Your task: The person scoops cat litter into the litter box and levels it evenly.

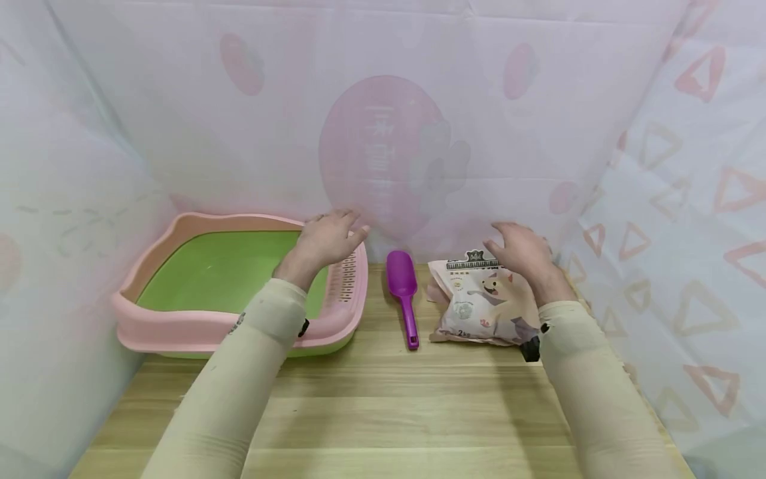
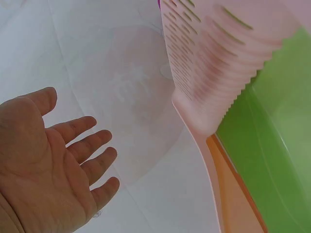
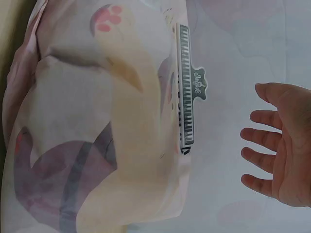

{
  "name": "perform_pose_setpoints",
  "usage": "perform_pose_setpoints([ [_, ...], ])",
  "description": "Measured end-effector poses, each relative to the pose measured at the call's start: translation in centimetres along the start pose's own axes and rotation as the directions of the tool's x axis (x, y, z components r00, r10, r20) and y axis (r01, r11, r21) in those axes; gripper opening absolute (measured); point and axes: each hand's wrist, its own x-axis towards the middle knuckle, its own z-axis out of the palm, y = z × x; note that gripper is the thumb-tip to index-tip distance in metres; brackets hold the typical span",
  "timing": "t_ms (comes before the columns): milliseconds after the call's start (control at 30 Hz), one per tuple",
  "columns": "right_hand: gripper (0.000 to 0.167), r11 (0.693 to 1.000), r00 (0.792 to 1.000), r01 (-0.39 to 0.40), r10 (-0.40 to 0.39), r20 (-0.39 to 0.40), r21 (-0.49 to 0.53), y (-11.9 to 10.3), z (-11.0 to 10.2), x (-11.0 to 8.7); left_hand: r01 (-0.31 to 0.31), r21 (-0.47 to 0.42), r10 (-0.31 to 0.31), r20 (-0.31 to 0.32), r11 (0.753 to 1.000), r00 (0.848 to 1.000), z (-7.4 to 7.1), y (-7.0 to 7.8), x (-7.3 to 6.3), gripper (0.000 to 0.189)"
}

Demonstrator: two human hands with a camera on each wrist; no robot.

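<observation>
My left hand point(image 1: 326, 241) hovers over the back right part of a pink litter box point(image 1: 197, 331) with a green inside. In the left wrist view its fingers point(image 2: 99, 141) are spread and relaxed, holding nothing, beside the slotted pink rim. The right hand point(image 1: 522, 253) is raised above the back right of a pale printed litter bag point(image 1: 467, 313), its fingers loose and holding nothing. A clip point(image 3: 186, 85) shaped like a piano keyboard closes the bag's top edge. Between the box and the bag lies a purple scoop point(image 1: 401, 274), its handle toward me.
A wooden table point(image 1: 383, 412) carries all of these things. White printed cloth point(image 1: 269, 133) hangs behind it, and more cloth with triangles point(image 1: 688, 279) borders the right side. A black piece point(image 1: 530, 348) shows at the bag's lower right corner, near my right sleeve.
</observation>
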Motion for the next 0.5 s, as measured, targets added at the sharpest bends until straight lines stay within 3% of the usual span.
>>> perform_pose_setpoints([
  [233, 0.069, 1.000, 0.995, -0.009, 0.007, 0.098, 0.019, 1.2, 0.6, 0.0, -0.038, 0.035, 0.038, 0.003, 0.999, 0.999, 0.7, 1.7, -0.8, 0.074],
  [500, 0.067, 0.998, 0.970, 0.020, -0.033, 0.240, 0.057, 2.0, 1.6, -0.1, -0.076, 0.051, 0.076, -0.007, 0.996, 0.997, 1.5, 3.0, -1.3, 0.072],
])
